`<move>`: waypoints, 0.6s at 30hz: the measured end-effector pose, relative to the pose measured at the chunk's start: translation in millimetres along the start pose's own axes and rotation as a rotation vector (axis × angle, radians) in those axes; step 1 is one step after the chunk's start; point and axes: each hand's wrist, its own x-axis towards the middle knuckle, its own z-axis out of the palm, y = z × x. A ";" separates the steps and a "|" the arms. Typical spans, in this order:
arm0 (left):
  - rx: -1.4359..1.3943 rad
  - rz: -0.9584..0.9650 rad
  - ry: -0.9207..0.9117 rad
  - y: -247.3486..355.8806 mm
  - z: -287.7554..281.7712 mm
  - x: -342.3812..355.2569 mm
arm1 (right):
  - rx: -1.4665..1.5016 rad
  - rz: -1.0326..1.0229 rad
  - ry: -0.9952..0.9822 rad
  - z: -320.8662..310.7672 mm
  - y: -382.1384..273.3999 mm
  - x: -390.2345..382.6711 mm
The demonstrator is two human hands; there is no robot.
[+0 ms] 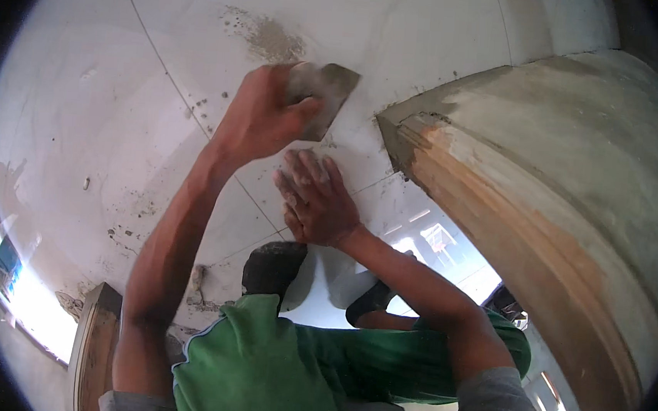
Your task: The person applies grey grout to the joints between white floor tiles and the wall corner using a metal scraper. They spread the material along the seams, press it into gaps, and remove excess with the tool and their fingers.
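Observation:
My left hand (262, 119) is closed around a flat scraper (338, 92) with a square-edged, grey-smeared blade. Its thumb presses on the blade's face, and the grip of the tool is mostly hidden by the fingers. Just below, my right hand (317, 205) is held low over the white tiled floor (182, 8), holding nothing. Grey dust coats its fingers, which are stretched out; I cannot tell whether they touch the tiles. A patch of wet-looking grey mortar (276, 41) lies on the floor beyond the scraper.
A cement-plastered wall end (568, 116) with a wooden frame (515, 197) along its edge stands to the right. Crumbs of mortar (136, 206) are scattered across the tiles at left. At lower left rises a wooden post (95, 334). My dark shoe (271, 269) is below my hands.

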 end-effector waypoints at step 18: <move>0.349 0.187 -0.466 22.8 110.9 149.3 | -0.022 0.031 -0.031 -6.1 1.5 2.9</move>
